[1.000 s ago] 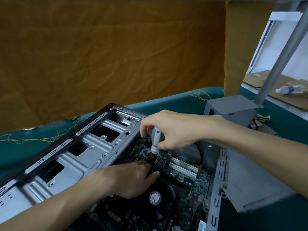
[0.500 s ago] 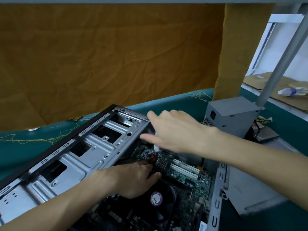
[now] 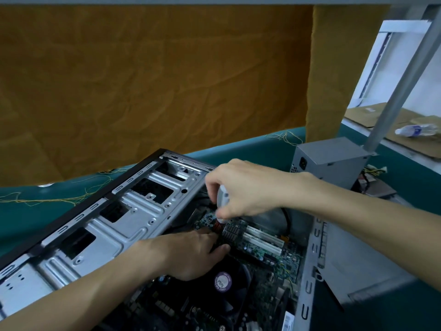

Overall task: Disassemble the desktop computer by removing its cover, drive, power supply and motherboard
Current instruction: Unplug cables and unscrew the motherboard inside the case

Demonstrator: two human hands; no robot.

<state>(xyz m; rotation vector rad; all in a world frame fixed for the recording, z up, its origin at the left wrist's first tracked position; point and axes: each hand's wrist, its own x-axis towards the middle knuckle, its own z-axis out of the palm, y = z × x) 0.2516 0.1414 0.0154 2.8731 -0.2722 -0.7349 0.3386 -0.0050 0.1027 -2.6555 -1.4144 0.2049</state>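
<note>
Head view. Open desktop case (image 3: pixel 100 225) lay on the teal surface (image 3: pixel 262 149), cover off, grey drive-bay frame to the left, motherboard (image 3: pixel 267 254) seated in the bottom of the chassis. Right hand (image 3: pixel 248 187) came in from the right above the board, fingers curled round the pale grey handle of a screwdriver (image 3: pixel 223 199); tool stood near upright, its red collar and tip down at the board just beside a square silver heatsink (image 3: pixel 232 231). Left hand (image 3: pixel 191 254) reached in from lower left, palm down on the board by the tool tip, thumb out toward the heatsink; fingertips hidden, so could not tell whether it pinched anything. Black CPU fan (image 3: pixel 223 281) with a round purple label sat just below the left hand. Two white expansion slots (image 3: pixel 262 241) ran to the right of the heatsink.

Grey power supply (image 3: pixel 329 161) stood outside the case on the surface, behind the right forearm, loose wires beside it. Mustard cloth (image 3: pixel 152 87) hung behind. Plastic bottle (image 3: pixel 417 130) lay on cardboard at far right.
</note>
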